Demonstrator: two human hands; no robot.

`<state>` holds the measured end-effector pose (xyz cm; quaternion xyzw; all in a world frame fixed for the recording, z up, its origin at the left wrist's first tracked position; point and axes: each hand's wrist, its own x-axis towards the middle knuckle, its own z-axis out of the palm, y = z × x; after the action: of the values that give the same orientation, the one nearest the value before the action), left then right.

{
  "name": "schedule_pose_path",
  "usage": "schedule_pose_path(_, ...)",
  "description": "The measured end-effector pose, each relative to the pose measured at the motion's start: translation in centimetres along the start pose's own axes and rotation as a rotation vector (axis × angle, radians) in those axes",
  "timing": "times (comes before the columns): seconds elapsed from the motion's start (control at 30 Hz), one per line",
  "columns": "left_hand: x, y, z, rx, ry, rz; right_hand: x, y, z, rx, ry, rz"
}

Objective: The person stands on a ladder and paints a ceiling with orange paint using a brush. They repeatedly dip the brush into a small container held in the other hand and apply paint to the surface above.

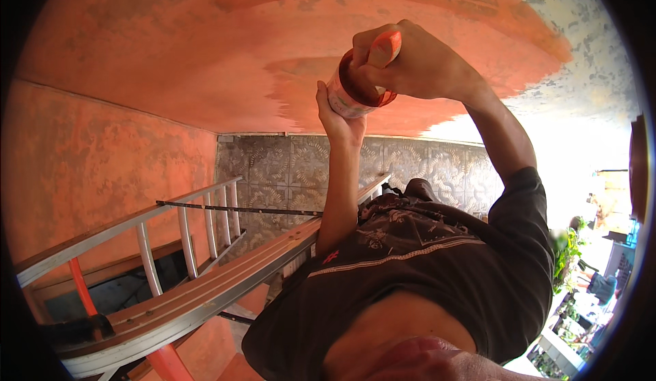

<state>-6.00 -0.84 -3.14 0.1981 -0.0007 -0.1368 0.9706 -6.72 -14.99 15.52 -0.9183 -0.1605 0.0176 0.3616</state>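
Note:
My left hand (344, 127) is wrapped round the underside and side of a small paint can (347, 104), which is tilted. Reddish-orange paint coats its rim and inside. Over the mouth of the can, my right hand (422, 61) is closed round a paintbrush (386, 49) whose handle end is smeared with orange. The bristles are hidden, down in the can or behind my fingers. Just beyond both hands stands a wall (225, 60), coated in uneven orange.
An aluminium stepladder (145, 258) stands at my left, with a dark strap (239, 209) across it. Patterned grey tiles (270, 162) cover the floor below. Toward the right the wall shows a mottled grey-white surface (588, 46). Green plants (568, 254) and bright daylight lie at the far right.

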Motion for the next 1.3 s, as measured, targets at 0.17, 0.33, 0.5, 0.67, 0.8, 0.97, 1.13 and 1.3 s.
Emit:
schedule_pose_path(0.17,-0.1,0.0,0.0,0.008,0.044,-0.01,-0.6,-0.8,-1.2,0.025,0.018,0.03)
schedule_pose_path(0.33,-0.3,0.1,0.6,-0.018,0.07,-0.033,-2.0,-1.6,-2.9,0.067,0.118,-0.086)
schedule_pose_path(0.5,-0.7,-0.5,1.3,0.017,0.079,-0.037,-3.0,-1.3,-2.8,-0.245,0.145,-0.248)
schedule_pose_path(0.67,-0.3,-1.0,0.4,0.001,0.064,-0.026,-3.8,-1.5,-2.3,-0.435,0.177,-0.37)
schedule_pose_path(0.8,-0.4,-1.0,0.3,-0.035,0.038,-0.003,-4.0,-1.9,-2.0,-0.486,0.21,-0.383)
schedule_pose_path(0.97,-0.4,-0.4,1.0,-0.029,0.014,0.067,-4.1,-2.9,-1.7,-0.45,0.246,-0.373)
schedule_pose_path(1.13,-0.4,0.0,0.7,-0.027,0.028,0.092,-3.6,-1.4,-3.1,0.132,0.226,-0.286)
schedule_pose_path(1.3,-0.9,0.0,0.1,0.068,0.061,0.071,-4.2,1.7,-2.0,0.806,0.233,0.006)
